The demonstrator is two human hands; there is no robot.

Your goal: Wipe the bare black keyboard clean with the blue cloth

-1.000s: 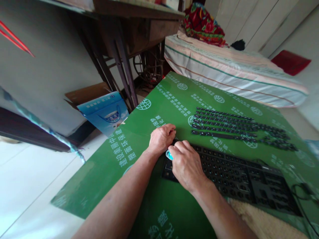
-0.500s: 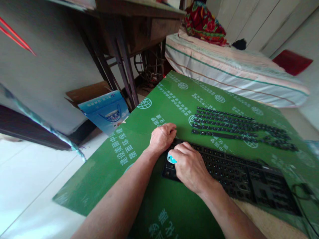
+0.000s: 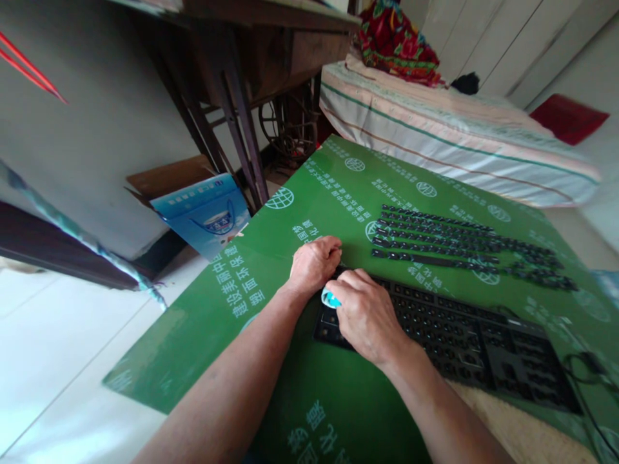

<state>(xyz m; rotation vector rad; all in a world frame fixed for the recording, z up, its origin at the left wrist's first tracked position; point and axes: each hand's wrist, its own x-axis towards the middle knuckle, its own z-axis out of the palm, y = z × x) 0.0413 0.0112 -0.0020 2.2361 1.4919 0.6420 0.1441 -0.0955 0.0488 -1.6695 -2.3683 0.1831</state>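
A black keyboard (image 3: 435, 322) with its keycaps off lies on the green board. My left hand (image 3: 316, 261) is closed at its far left corner, the fingers curled down against the edge and partly hidden. Over the left end of the keyboard, my right hand (image 3: 367, 309) is closed around a small turquoise and white object (image 3: 331, 298). Only one end of that object shows, so its kind is unclear. Beyond the keyboard, the loose black keycaps (image 3: 435, 235) are laid out in rows on the board.
The green printed board (image 3: 203, 361) serves as the work surface. A cable (image 3: 587, 374) runs off at the right, by a beige cloth (image 3: 512, 419). A blue carton (image 3: 207, 216) stands left, beneath a dark wooden table (image 3: 232, 58). Behind is a bed (image 3: 435, 135).
My right hand has shifted slightly left and up along the keyboard with the turquoise and white object. My left hand stays at the corner.
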